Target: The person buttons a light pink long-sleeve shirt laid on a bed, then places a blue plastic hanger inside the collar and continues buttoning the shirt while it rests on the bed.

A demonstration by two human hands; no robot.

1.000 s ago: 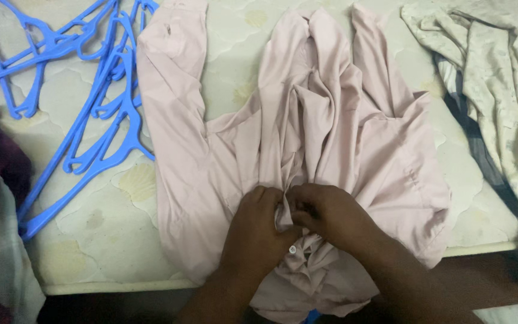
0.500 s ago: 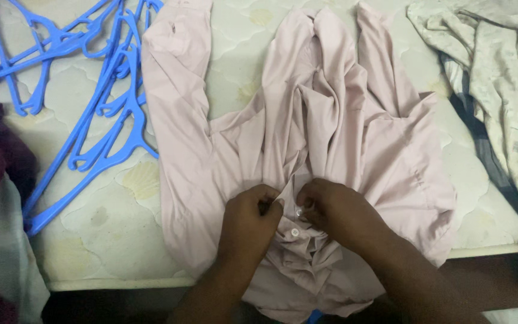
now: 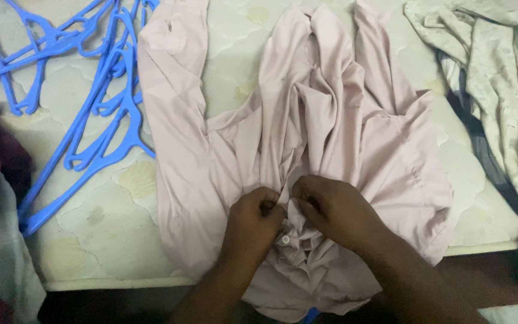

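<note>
Shifted slightly up the shirt [image 3: 307, 138] front since earlier: left hand [image 3: 256, 219] and right hand [image 3: 331, 210], both pinched shut on its button edge. Shirt spread on mattress [image 3: 109, 234]; blue hangers [image 3: 91, 90] left of shirt.

No packages, signs or screens are showing in this view. No garment label seems to be showing either.

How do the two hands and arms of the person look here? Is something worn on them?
Both the left hand and the right hand are bare: no gloves, and no rings show on the visible fingers. The forearms are bare too, with no sleeves, watch or bracelet in view up to the bottom edge of the picture. No markings show on them.
</note>
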